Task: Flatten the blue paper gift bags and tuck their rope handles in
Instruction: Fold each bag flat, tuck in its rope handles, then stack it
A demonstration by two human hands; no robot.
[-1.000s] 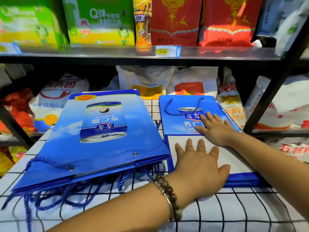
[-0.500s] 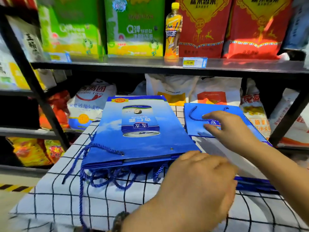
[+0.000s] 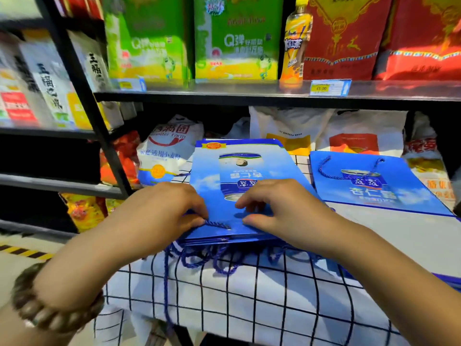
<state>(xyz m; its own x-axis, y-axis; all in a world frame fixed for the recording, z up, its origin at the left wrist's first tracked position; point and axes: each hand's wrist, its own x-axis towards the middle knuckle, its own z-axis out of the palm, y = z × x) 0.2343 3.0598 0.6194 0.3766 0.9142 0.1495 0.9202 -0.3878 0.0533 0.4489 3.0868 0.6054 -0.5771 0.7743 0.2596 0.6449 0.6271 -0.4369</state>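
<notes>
A stack of flat blue paper gift bags (image 3: 239,171) lies on the checked cloth, mouths toward me. Their blue rope handles (image 3: 219,258) hang loose over the stack's near edge. My left hand (image 3: 164,216) pinches the top bag's rope handle (image 3: 217,224) at its near left eyelet. Fingers of my right hand (image 3: 279,211) press down on the top bag near its front edge. A single flattened blue bag (image 3: 369,186) lies to the right, its rope handle (image 3: 349,168) resting on top of it.
The white cloth with a dark grid (image 3: 249,295) covers the table. Black metal shelves (image 3: 224,96) hold green boxes, red bags, an orange drink bottle (image 3: 295,41) and flour sacks (image 3: 169,151) just behind the bags. A yellow-black floor stripe (image 3: 25,252) runs at left.
Both hands left the right-hand bag and moved left onto the stack. My left hand took hold of the top bag's rope handle. The view shifted left and closer.
</notes>
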